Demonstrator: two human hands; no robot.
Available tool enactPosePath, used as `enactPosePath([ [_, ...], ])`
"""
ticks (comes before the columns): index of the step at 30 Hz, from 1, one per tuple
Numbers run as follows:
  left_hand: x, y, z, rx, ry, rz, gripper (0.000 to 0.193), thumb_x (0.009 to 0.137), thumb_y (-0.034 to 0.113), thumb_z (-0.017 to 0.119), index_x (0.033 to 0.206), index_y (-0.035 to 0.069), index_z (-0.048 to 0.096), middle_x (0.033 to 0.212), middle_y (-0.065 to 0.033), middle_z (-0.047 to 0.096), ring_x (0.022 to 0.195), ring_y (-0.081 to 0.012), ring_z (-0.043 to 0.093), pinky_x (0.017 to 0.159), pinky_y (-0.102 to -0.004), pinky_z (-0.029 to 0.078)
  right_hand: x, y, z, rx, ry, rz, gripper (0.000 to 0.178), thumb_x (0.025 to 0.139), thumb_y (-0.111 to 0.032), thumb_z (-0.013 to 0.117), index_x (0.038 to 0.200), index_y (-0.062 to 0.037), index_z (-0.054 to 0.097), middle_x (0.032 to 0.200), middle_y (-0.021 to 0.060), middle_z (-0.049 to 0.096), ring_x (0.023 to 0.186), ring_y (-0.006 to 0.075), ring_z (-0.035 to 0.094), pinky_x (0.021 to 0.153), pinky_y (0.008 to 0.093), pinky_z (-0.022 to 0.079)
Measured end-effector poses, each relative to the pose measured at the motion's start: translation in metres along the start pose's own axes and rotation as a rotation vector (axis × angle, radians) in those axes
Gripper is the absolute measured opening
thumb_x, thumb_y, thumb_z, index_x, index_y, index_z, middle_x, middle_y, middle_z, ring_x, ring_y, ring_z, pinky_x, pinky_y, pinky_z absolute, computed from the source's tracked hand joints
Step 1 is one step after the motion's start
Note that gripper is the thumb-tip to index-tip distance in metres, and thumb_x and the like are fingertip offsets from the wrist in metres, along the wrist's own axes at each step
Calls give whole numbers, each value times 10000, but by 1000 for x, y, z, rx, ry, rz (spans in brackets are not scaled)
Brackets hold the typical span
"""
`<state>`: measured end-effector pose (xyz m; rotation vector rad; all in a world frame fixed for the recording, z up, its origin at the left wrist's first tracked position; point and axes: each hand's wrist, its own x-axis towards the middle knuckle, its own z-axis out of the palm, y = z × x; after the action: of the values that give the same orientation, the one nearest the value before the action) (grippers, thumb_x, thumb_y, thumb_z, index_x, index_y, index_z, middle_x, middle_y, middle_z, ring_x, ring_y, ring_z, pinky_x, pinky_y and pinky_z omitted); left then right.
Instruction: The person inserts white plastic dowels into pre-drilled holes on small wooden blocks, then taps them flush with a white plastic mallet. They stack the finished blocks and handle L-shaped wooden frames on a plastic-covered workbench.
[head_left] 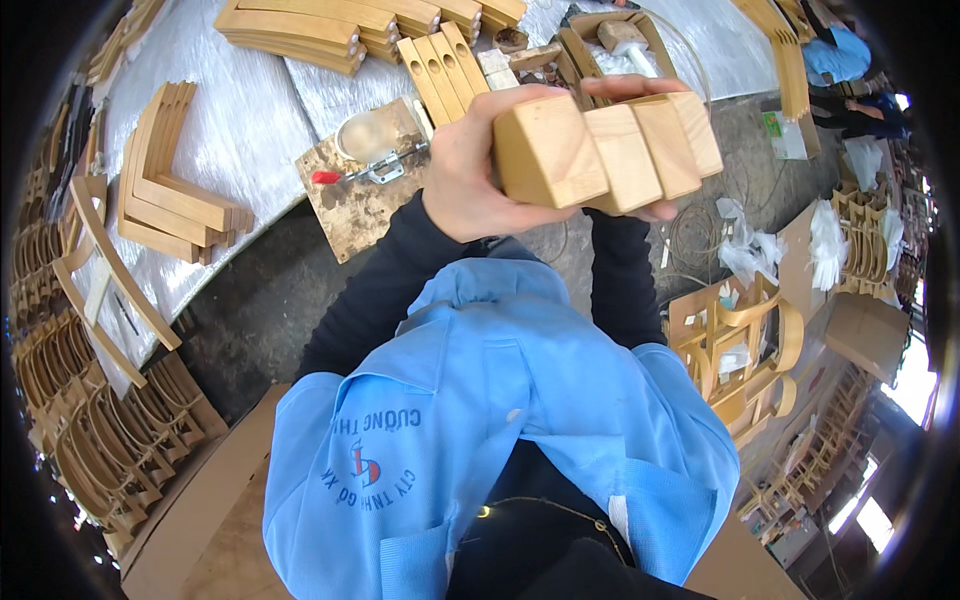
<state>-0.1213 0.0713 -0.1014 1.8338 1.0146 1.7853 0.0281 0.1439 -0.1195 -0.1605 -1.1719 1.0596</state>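
Several pale wooden pieces [625,155] are held up side by side in front of my chest, their cut ends toward me. My left hand [463,170] is closed around the left end of the bundle, thumb below and fingers over the top. On the other side, my right hand [638,86] grips the far pieces; its fingers show above and below the wood, and the rest is hidden behind it. Left of my left hand, a toggle clamp [383,168] with a red handle sits on a stained board [345,212]. Behind lie slotted wooden strips [440,72].
A plastic-covered table [270,110] carries stacked L-shaped wooden parts [165,195] and long curved parts [300,30]. A box of odds and ends [625,45] stands beyond my hands. Curved wooden frames [745,350] are at the right, and racked curved parts [100,430] at the left.
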Motion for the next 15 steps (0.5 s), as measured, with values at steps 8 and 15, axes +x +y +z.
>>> enactPosePath([
  [8, -22, 13, 8, -260, 111, -229, 776, 638, 132, 903, 1308, 52, 522, 1265, -155, 631, 1143, -265, 652, 966, -356, 515, 1, -15, 8, 46, -70, 162, 1117, 502, -546, 961, 1237, 74, 393, 1047, 238, 618, 905, 313, 680, 790, 412, 585],
  [15, -23, 21, 6, 2, 42, -128, 736, 665, 187, 884, 1306, 30, 556, 1292, -203, 631, 1153, -305, 657, 961, -342, 527, 1, -9, -1, -2, -51, 153, 1087, 501, -565, 953, 1197, 87, 431, 1071, 217, 597, 888, 306, 682, 772, 403, 584],
])
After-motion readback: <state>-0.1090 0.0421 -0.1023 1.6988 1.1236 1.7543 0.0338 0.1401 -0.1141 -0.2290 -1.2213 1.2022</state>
